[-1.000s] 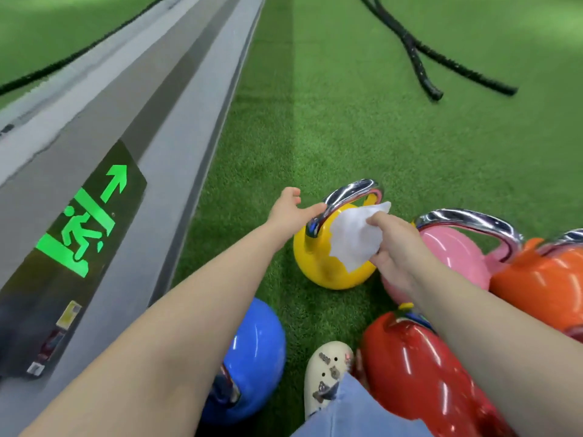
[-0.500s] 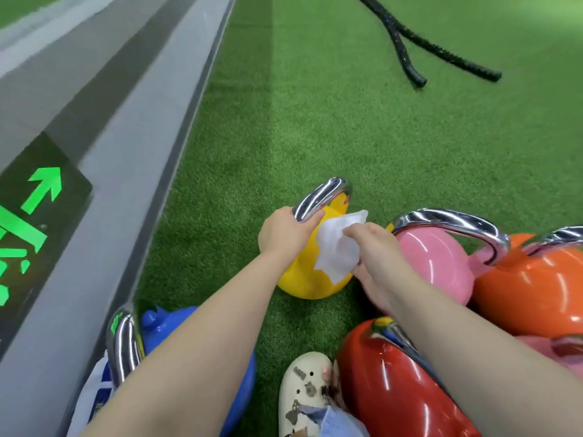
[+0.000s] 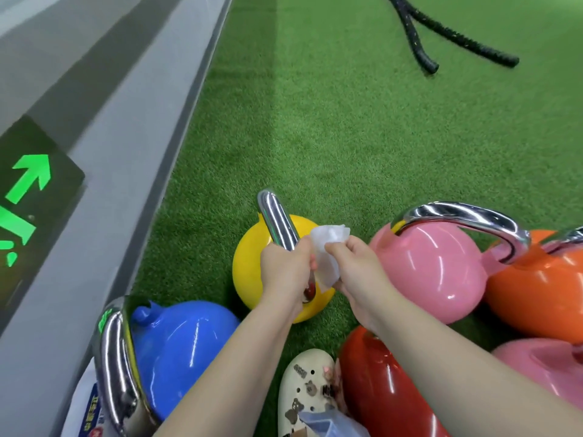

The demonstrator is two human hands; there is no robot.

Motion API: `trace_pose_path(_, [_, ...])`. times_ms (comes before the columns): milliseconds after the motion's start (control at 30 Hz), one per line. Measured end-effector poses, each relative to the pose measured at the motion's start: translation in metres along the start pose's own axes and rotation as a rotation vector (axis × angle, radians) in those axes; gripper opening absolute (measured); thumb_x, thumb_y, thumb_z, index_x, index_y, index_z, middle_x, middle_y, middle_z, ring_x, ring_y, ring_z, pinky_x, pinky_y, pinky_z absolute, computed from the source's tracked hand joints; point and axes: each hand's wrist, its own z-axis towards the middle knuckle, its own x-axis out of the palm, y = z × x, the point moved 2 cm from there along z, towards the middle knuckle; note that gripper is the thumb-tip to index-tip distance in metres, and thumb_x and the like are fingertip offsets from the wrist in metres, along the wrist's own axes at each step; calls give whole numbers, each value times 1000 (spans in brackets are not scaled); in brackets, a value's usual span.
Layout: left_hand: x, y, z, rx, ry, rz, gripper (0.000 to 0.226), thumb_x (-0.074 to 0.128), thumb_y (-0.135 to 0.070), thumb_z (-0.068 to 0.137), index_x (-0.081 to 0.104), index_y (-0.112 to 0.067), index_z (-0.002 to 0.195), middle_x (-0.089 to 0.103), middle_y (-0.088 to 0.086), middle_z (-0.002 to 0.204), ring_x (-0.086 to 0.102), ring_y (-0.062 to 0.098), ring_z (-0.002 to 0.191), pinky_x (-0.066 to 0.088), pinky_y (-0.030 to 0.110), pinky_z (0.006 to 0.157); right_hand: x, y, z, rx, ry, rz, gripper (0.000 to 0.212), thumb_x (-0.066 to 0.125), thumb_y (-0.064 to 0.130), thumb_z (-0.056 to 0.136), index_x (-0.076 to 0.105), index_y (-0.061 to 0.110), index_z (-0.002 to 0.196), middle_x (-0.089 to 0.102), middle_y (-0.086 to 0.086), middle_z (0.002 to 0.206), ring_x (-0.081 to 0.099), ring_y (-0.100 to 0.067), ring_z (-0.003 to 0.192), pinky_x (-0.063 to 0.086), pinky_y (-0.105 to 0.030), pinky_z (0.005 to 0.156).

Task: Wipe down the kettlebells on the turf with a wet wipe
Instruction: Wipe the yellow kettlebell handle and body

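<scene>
Since the earlier frames the yellow kettlebell (image 3: 252,266) has swung round, its chrome handle (image 3: 277,223) now pointing away at lower centre. The left hand (image 3: 284,272) has its grip wrapped around that handle. The right hand (image 3: 356,269) pinches the wet wipe (image 3: 326,247), apparently against the handle's right side. Pink kettlebell (image 3: 432,269) sits just right on the turf (image 3: 347,121).

Green turf (image 3: 347,127) with kettlebells on it

Yellow kettlebell (image 3: 249,263), blue kettlebell (image 3: 176,348), pink kettlebell (image 3: 435,266), orange kettlebell (image 3: 542,291) and red kettlebell (image 3: 378,392) sit close together (black ropes (image 3: 441,33) lie far off).
</scene>
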Motion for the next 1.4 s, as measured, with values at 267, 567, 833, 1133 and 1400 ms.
trace_pose_path(267, [-22, 1, -5, 73, 247, 210, 22, 54, 2, 74, 46, -9, 56, 47, 1, 41, 44, 13, 37, 37, 18, 43, -2, 12, -8, -20, 36, 3, 42, 49, 27, 77, 48, -5, 104, 53, -23, 88, 46, -20, 79, 38, -38, 70])
trace_pose_path(567, [-2, -21, 11, 252, 520, 677, 24, 53, 0, 72, 43, -14, 55, 46, -4, 33, 44, 11, 30, 34, 16, 40, -23, 16, -19, 37, 125, 155, 21, 40, 10, 95, 54, 3, 109, 63, -25, 111, 59, -27, 87, 49, -44, 75])
trace_pose_path(833, [-1, -58, 58, 224, 867, 1118, 13, 55, 3, 66, 50, -4, 56, 54, 2, 41, 51, 15, 38, 43, 20, 48, -37, 17, -11, 74, 131, 270, 12, 40, 12, 97, 53, 13, 94, 61, -12, 99, 59, -21, 82, 51, -34, 67])
trace_pose_path(1133, [-13, -64, 59, 561, 599, 1482, 21, 58, -9, 71, 43, -19, 59, 50, 0, 55, 49, 19, 53, 37, 25, 48, -28, 13, -22, 84, 163, 266, 26, 40, 14, 96, 56, 7, 116, 64, -16, 114, 63, -23, 90, 53, -37, 71])
trace_pose_path(1400, [-20, -42, 17, 426, 241, 1269, 3, 55, -15, 72, 53, -17, 71, 48, -2, 62, 52, 29, 71, 39, 25, 60, -23, 18, -36, 55, 150, 275, 18, 40, 13, 97, 56, 10, 102, 64, -15, 103, 63, -20, 83, 53, -38, 69])
